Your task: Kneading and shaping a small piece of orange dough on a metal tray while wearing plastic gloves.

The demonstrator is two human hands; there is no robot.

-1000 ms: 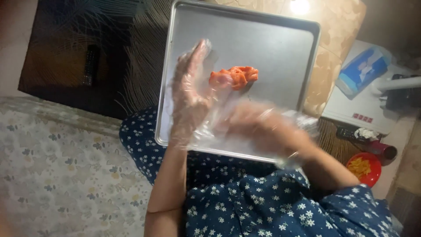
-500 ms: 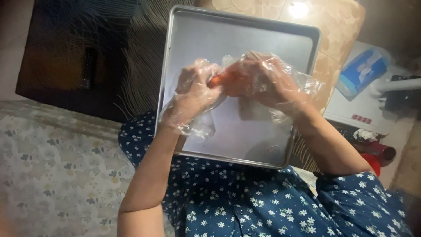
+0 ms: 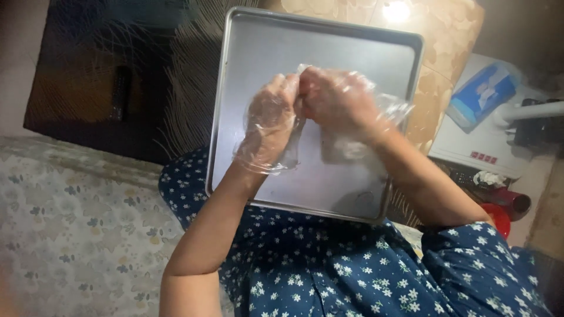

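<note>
L hand: left hand (image 3: 271, 126) in a thin clear plastic glove, over the middle of the tray. Fingers curled in tight, tips pressed against the other hand. Can't tell what, if anything, is inside the fist.
R hand: right hand (image 3: 335, 100) also in a clear plastic glove, curled shut, knuckles up, touching the L hand at the fingertips. Nothing seen in it; the fingers hide the inside.
Gloves: loose and crinkly, extra plastic hangs off both wrists.
Tray: silver baking tray (image 3: 264, 47) w/ a raised rim, lying flat under both hands, near edge just by the person's lap. Bare metal shows on the far side and near corners.
Tray sits on: a tan patterned board or mat (image 3: 452, 35), which sticks out past the tray's far right corner.
Clothes: dark blue dress w/ small white flowers (image 3: 329, 276), short sleeves, both forearms bare.
Left of tray: dark brown table top (image 3: 100, 88), then a pale flowery cloth (image 3: 76, 229) near the person.
Right of tray: blue and white pack (image 3: 484, 91) on a white box, a red round thing (image 3: 499, 217) lower down, partly hidden by the R arm.
</note>
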